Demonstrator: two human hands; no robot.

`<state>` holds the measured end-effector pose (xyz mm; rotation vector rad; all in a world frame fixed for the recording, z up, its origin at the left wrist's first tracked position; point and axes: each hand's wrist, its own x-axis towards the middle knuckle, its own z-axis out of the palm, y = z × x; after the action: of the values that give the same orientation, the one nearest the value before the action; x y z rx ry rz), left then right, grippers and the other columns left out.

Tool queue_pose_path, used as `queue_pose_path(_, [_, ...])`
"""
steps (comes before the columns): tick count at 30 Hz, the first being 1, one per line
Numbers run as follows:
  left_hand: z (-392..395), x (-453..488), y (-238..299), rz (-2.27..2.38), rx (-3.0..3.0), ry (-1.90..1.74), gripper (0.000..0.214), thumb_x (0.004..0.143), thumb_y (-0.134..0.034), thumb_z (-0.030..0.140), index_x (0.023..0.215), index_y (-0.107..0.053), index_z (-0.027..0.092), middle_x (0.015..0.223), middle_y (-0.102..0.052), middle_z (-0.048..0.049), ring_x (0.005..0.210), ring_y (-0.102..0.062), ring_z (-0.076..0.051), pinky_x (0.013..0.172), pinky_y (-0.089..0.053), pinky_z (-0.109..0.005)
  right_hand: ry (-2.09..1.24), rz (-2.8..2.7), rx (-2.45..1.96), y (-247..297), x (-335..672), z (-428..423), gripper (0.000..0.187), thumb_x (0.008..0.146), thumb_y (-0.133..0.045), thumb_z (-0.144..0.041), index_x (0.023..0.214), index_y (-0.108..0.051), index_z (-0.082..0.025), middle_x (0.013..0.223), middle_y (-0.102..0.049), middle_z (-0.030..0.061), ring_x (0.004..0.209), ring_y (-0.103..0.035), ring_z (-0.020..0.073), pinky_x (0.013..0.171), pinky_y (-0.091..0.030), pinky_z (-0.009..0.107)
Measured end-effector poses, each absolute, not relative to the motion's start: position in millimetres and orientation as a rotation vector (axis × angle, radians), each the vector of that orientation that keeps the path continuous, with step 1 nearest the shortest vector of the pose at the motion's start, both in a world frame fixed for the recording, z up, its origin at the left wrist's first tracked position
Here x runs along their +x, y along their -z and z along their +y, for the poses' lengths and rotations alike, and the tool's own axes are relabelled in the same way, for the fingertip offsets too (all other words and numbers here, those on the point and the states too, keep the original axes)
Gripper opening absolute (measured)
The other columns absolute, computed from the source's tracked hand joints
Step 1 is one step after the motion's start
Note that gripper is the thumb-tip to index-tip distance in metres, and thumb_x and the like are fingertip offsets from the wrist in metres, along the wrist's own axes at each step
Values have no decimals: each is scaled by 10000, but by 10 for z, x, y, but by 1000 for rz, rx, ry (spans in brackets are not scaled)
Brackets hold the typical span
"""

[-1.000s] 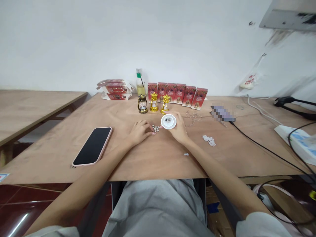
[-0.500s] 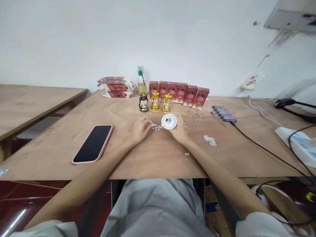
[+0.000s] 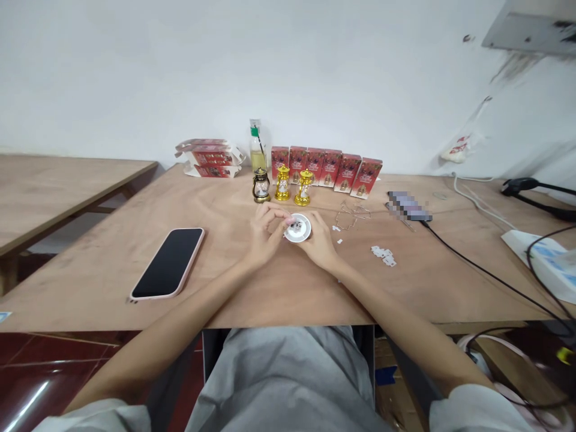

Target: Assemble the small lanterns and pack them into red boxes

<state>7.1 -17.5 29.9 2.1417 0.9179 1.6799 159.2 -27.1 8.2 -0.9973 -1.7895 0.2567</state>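
My right hand (image 3: 318,240) holds a small round white disc (image 3: 298,228) just above the wooden table (image 3: 225,282), fingers curled under its rim. My left hand (image 3: 265,231) has its fingertips pinched together at the disc's left edge, on a tiny piece too small to name. Behind the hands stand three miniature lanterns: a dark one (image 3: 261,186) and two gold ones (image 3: 282,183) (image 3: 303,188).
A black phone in a pink case (image 3: 169,261) lies left. Red boxes (image 3: 326,168) line the wall beside a small bottle (image 3: 257,151) and flattened boxes (image 3: 210,159). Bent wires (image 3: 353,214), small white pieces (image 3: 383,255), cables (image 3: 486,273) and a white power strip (image 3: 540,261) lie right.
My left hand left the small silver pieces on the table and rose to the disc. My right hand brought the disc slightly left and closer.
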Motion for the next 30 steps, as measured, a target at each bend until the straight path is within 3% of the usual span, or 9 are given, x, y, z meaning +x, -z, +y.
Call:
queue_pose_path(9, [-108,74,-220,760,1777,-1756,241,897,-522,430,850,-528,193,847,-671,-27,837,-627,-143,757,-462,-285,-281,-1778,-1024,-58,1567,-270,366,724,-724,-321,1052,-602,-214,1020,-601,70,961,-583,226,836,-477,350])
queue_pose_path(15, [2,13,-237,767,1532,-1744,395,793,-593,562,774,-458,192,694,-647,6,604,-569,-90,583,-442,-225,-280,-1760,-1055,-74,1584,-256,407,699,-745,-405,1034,-612,-217,1012,-616,68,955,-589,225,833,-477,350])
queue_pose_path(21, [21,-32,-252,792,1458,-1702,400,738,-664,545,766,-519,174,699,-627,10,588,-532,-77,568,-423,-213,-279,-1758,-1073,-65,1587,-256,418,694,-748,-424,1028,-615,-210,1009,-614,71,942,-591,227,824,-477,353])
queue_pose_path(30, [-127,-11,-250,842,2001,-1667,255,793,-664,421,690,-645,188,687,-595,6,698,-514,-127,644,-395,-262,-283,-1810,-1026,-59,1554,-292,340,730,-726,-295,1038,-602,-218,998,-605,58,949,-577,220,820,-480,340])
